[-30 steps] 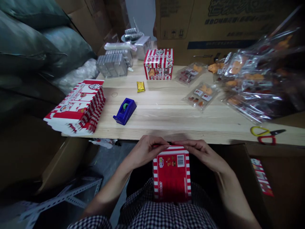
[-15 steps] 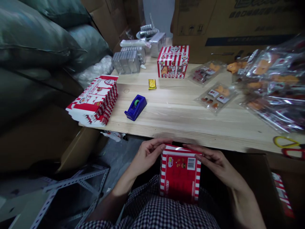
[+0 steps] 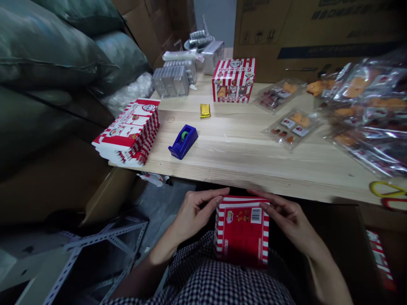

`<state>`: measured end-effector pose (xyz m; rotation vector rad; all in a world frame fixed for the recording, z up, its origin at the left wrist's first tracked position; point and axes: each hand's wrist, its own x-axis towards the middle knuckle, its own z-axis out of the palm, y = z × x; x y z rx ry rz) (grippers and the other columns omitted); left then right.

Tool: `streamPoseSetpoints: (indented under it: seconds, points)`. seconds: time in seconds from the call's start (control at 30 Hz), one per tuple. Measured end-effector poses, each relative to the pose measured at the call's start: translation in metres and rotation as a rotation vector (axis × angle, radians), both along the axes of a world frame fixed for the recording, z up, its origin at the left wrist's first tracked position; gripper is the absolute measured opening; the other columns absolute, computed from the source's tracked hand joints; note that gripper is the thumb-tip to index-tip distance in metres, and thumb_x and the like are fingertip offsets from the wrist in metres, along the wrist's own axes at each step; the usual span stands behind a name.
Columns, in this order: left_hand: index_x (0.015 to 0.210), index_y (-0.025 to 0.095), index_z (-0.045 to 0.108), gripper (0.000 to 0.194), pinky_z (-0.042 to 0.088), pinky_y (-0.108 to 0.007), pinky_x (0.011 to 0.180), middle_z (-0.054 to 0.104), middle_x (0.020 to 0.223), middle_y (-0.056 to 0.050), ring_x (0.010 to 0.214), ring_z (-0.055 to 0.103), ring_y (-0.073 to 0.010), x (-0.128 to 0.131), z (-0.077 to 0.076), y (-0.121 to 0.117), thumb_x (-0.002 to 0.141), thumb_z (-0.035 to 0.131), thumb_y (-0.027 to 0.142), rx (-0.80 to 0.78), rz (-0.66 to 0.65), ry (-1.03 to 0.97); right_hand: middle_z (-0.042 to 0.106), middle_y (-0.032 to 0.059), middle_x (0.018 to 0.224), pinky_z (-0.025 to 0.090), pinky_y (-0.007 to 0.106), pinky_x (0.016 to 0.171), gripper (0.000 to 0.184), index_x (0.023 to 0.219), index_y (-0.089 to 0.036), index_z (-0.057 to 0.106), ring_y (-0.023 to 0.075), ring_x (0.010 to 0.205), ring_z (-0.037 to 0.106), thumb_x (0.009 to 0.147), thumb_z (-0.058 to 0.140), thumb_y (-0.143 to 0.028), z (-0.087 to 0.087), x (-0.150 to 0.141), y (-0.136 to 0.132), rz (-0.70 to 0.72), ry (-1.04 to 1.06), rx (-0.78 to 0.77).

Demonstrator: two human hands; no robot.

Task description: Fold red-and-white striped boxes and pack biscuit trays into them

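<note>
A red carton with white-striped borders and a barcode [image 3: 243,237] stands in my lap, its printed face towards me. At its upper left corner my left hand [image 3: 199,212] has the thumb on the edge and the fingers reaching behind. My right hand [image 3: 284,218] grips the upper right corner the same way, thumb in front, the other fingers partly hidden behind the top edge. The carton's far side and its bottom are out of sight. Just beyond it runs the front edge of the wooden table [image 3: 235,152].
On the table are a blue tape dispenser [image 3: 183,142], a gold packet [image 3: 205,111], a stack of flat striped cartons [image 3: 129,131], a made-up striped box [image 3: 234,80] and clear plastic cases [image 3: 171,80]. Bagged toy food [image 3: 365,110] lies right, near yellow-and-red scissors [image 3: 388,192].
The view has shifted slightly. The carton's top edge now looks flatter and more closed, and my left fingers are straighter behind it. Both hands remain at its upper corners.
</note>
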<state>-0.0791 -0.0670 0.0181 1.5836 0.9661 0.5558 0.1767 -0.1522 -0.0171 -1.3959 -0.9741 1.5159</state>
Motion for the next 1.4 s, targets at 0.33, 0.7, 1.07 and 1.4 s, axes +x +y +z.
streamPoseSetpoints:
  seconds: [0.33,0.7,1.07,1.4]
  points:
    - [0.133,0.021,0.06,0.044,0.053,-0.038,0.102,0.066,0.133,-0.01,0.115,0.068,-0.0228,0.0,0.0,-0.008,0.09,0.068,0.026,-0.223,-0.027,-0.194,0.061,0.0032,0.141,0.053,0.036,0.102,0.038,0.13,-0.034,0.065,0.0234,0.122,0.064,0.093,0.064,-0.042,0.011,-0.005,0.0,-0.028,-0.056,0.054]
    - [0.126,0.02,0.067,0.036,0.057,-0.039,0.1,0.067,0.132,-0.01,0.114,0.068,-0.0237,-0.002,-0.009,-0.015,0.09,0.067,0.024,-0.176,0.057,-0.205,0.064,0.0051,0.137,0.056,0.033,0.095,0.037,0.13,-0.031,0.064,0.0216,0.111,0.069,0.094,0.063,-0.041,0.003,-0.01,-0.004,-0.047,-0.006,0.031]
    - [0.114,0.022,0.074,0.025,0.053,-0.04,0.105,0.072,0.123,-0.007,0.116,0.067,-0.0214,-0.003,-0.017,-0.009,0.091,0.064,0.02,0.099,0.038,-0.112,0.057,0.0046,0.145,0.037,0.049,0.116,0.041,0.134,-0.033,0.061,0.0277,0.134,0.053,0.095,0.06,-0.043,-0.005,-0.018,-0.003,-0.044,-0.245,0.137]
    - [0.103,0.015,0.073,0.019,0.056,-0.035,0.094,0.07,0.126,-0.013,0.109,0.069,-0.0228,0.005,-0.013,0.009,0.09,0.067,0.027,-0.155,0.175,-0.298,0.07,0.0042,0.127,0.056,0.033,0.092,0.027,0.117,-0.029,0.072,0.0218,0.108,0.069,0.09,0.069,-0.036,0.021,-0.023,0.018,-0.134,-0.136,0.191]
